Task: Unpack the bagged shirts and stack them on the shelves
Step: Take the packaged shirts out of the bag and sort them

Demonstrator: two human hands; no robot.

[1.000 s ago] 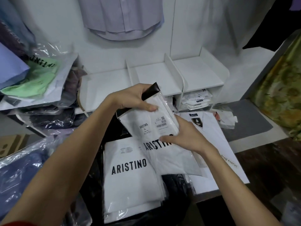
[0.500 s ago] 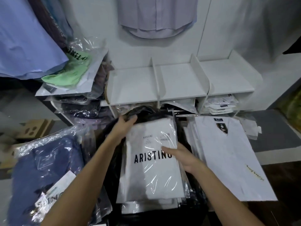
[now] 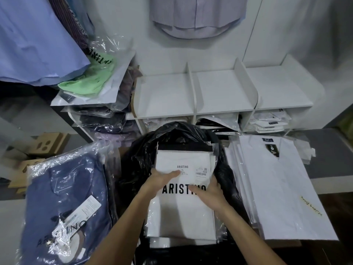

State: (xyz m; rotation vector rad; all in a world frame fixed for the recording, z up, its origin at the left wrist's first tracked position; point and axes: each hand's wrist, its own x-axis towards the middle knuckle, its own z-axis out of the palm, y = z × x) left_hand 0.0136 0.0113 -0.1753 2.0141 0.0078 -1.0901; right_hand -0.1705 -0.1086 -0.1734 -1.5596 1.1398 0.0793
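Note:
A bagged white shirt printed ARISTINO lies on top of a stack of like bags, inside an open black plastic sack. My left hand rests flat on the bag's upper left, fingers straight, pointing right. At the bag's right edge lies my right hand, thumb on top across the lettering, fingers stretched along the edge. Behind the sack stands the white shelf unit, with three open top compartments and bagged shirts in the cubbies below.
An unbagged white shirt pile lies right of the sack. A bagged blue shirt lies to the left. Bagged shirts, one green, pile on a rack at left. Shirts hang on the wall above. Cardboard sits far left.
The bagged white shirt, held up in both hands a second ago, now lies flat on the stack in the sack. Both hands came down with it and rest on top.

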